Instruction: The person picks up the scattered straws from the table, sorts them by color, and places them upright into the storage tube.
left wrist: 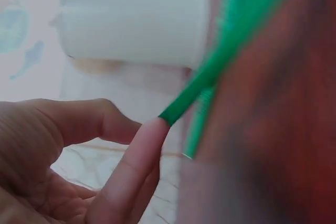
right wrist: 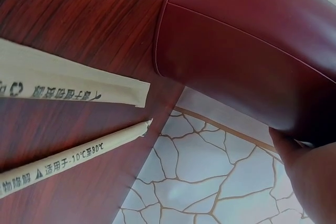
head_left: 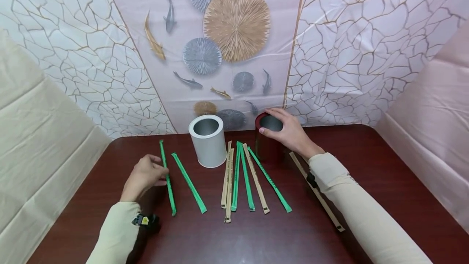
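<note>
My left hand (head_left: 144,176) pinches a green paper-wrapped straw (head_left: 169,194) at the left of the table. In the left wrist view this straw (left wrist: 210,69) runs from the fingertips, partly blurred. A second green wrapped straw (head_left: 188,182) lies just to its right. My right hand (head_left: 291,129) grips the rim of a dark red can (head_left: 265,148), its thumb on the near side and fingers at the back. The right wrist view shows the red can's side (right wrist: 226,51) standing on the table. Near my left hand, a white can (head_left: 210,150) stands upright with its top uncovered.
Between the cans and the front edge lie several wrapped straws, green (head_left: 246,178) and beige (head_left: 256,178). Two beige straws lie by the right forearm, one printed with a temperature range (right wrist: 73,156). A patterned cloth (head_left: 227,23) hangs behind the dark wooden table (head_left: 264,239).
</note>
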